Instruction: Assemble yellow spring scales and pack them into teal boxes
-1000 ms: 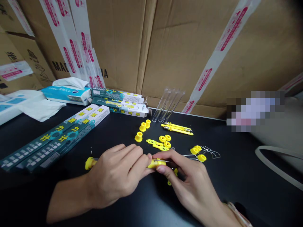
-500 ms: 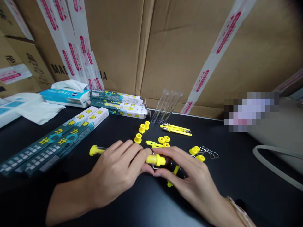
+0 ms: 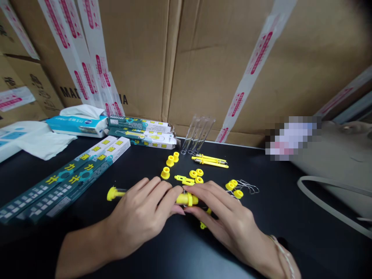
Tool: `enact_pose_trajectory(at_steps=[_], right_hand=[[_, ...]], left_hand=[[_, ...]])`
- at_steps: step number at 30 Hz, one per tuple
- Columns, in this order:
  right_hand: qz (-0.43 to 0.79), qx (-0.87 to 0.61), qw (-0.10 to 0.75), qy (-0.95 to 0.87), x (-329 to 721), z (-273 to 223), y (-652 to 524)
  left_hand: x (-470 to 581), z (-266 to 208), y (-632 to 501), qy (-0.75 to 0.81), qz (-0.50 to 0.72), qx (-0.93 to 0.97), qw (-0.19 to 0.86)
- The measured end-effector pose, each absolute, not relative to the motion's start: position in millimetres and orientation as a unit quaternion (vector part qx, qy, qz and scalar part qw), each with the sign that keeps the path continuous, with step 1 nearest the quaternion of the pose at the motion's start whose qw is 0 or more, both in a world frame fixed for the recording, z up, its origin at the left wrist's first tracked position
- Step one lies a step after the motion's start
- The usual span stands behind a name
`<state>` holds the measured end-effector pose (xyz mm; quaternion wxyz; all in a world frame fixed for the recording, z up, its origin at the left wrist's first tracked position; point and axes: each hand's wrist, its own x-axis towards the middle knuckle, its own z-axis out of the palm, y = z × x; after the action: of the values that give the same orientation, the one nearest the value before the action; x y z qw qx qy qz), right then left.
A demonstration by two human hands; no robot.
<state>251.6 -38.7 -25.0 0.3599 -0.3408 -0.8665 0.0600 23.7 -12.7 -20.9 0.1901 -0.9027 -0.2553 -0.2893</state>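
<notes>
My left hand (image 3: 145, 215) is wrapped around the clear tube of a spring scale (image 3: 116, 193), which lies sideways. A yellow flanged cap sticks out beyond the hand on the left. At the other end, a yellow cap shows between my two hands. My right hand (image 3: 229, 221) curls its thumb and fingertips around that end, closed on the cap and a bent wire piece (image 3: 185, 204) mostly hidden by the fingers. Below the right fingers lies a yellow part (image 3: 202, 224), partly covered. Just beyond the hands are flat yellow strips (image 3: 184, 179) and yellow rings (image 3: 199, 172).
Yellow caps (image 3: 165, 173) stand on the black table, with spring-and-strip parts (image 3: 210, 161) behind. Clear tubes (image 3: 197, 133) lean near the cardboard. Wire hooks (image 3: 247, 186) and more caps lie right. Green-white boxes (image 3: 72, 170) and tissue packs (image 3: 80, 124) are left; a grey bag (image 3: 334, 162) is right.
The view has shifted slightly, so everything sits a little further left. My right hand has closed further over the yellow end cap, covering more of it. The left hand keeps its hold.
</notes>
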Motion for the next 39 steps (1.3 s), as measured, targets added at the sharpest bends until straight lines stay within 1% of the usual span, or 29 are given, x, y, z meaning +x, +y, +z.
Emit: enact_pose_trajectory(at_steps=[6,12,14,16,18,19,22,24,26,28,32,36,39], right_hand=[[0.102,-0.357,0.364,-0.854,252.4,-27.0,-35.7],[0.114,-0.368,0.410,-0.826,262.5,-21.0,-27.8],[0.148,-0.383,0.430,-0.804,268.0,-16.4,-24.0],[0.221,-0.404,0.445,-0.768,272.0,-11.9,-20.8],[0.319,-0.420,0.454,-0.718,273.3,-7.9,-18.8],[0.368,-0.425,0.457,-0.689,273.0,-6.1,-18.2],[0.487,-0.420,0.462,-0.611,270.3,-2.2,-17.7],[0.540,-0.407,0.463,-0.573,269.3,-1.2,-17.7],[0.570,-0.394,0.470,-0.547,269.9,-1.2,-17.1],[0.582,-0.390,0.479,-0.528,271.3,-1.7,-15.7],[0.600,-0.410,0.474,-0.498,272.1,-2.4,-12.4],[0.630,-0.405,0.478,-0.460,268.8,-3.1,-11.3],[0.626,-0.402,0.492,-0.452,266.2,-3.3,-12.1]], left_hand=[[25.2,-22.8,-14.0,-0.255,-0.284,-0.903,0.198],[13.8,-20.0,-9.4,-0.278,-0.249,-0.900,0.228],[4.8,-17.5,-5.6,-0.290,-0.215,-0.907,0.217],[-4.1,-14.7,-1.6,-0.312,-0.184,-0.911,0.200],[-10.7,-11.8,1.5,-0.350,-0.180,-0.905,0.163],[-12.7,-10.2,2.5,-0.376,-0.188,-0.898,0.128],[-12.5,-3.1,3.2,-0.458,-0.191,-0.867,-0.045],[-8.9,3.1,2.4,-0.490,-0.168,-0.840,-0.161],[-5.1,8.9,1.8,-0.502,-0.150,-0.819,-0.234],[-2.4,12.8,1.9,-0.502,-0.143,-0.809,-0.271],[-1.3,13.0,3.6,-0.501,-0.130,-0.799,-0.306],[-0.7,9.8,3.2,-0.498,-0.139,-0.801,-0.302],[1.8,8.8,1.3,-0.487,-0.131,-0.810,-0.300]])
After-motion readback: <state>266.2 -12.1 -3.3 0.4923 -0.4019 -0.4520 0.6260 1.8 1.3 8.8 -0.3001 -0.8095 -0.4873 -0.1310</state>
